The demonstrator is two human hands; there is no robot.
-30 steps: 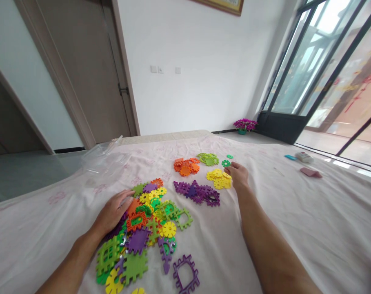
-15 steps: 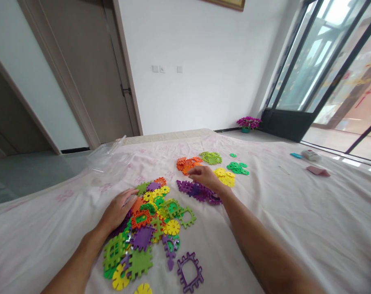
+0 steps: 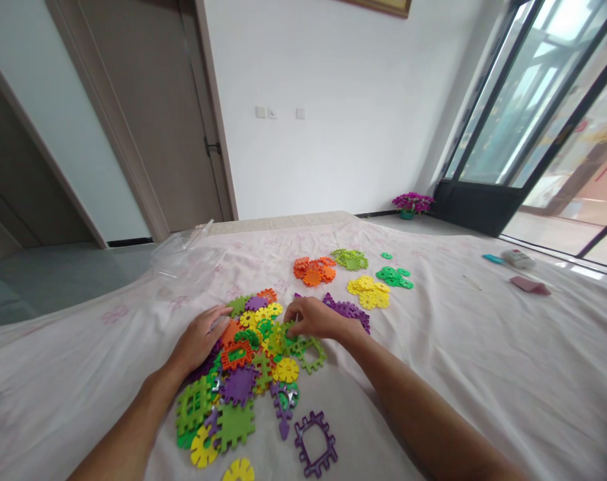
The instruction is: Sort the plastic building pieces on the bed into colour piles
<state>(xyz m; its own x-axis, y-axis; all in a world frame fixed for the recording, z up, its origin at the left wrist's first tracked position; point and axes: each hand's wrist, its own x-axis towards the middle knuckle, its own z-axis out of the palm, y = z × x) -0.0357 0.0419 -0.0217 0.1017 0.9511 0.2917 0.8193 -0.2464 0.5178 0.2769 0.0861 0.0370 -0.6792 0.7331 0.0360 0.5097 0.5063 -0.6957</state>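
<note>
A mixed heap of plastic interlocking pieces (image 3: pixel 240 384) lies on the cloth, with toothed squares, frames and notched discs in purple, green, orange and yellow. My left hand (image 3: pixel 200 339) rests against the heap's left side, fingers stretched out over an orange piece (image 3: pixel 230 332). At the heap's right edge, my right hand (image 3: pixel 316 317) has its fingers bent down and pinching at a light-green square piece (image 3: pixel 286 341); the fingertips are partly hidden. Behind that hand is a purple group of pieces (image 3: pixel 350 312), partly covered by it. A purple frame (image 3: pixel 316 444) lies apart near the front.
Farther back are orange pieces (image 3: pixel 313 272), light-green pieces (image 3: pixel 350 259), yellow discs (image 3: pixel 368 292) and green discs (image 3: pixel 394 277) in separate groups. A clear plastic bag (image 3: pixel 185 257) lies at the left. To the right are a pink cloth (image 3: pixel 530 285) and a white object (image 3: pixel 518 258).
My right hand has moved from beside the orange group, toward me and left, down to the mixed heap. My left hand stays at the heap's side. The view has shifted slightly.
</note>
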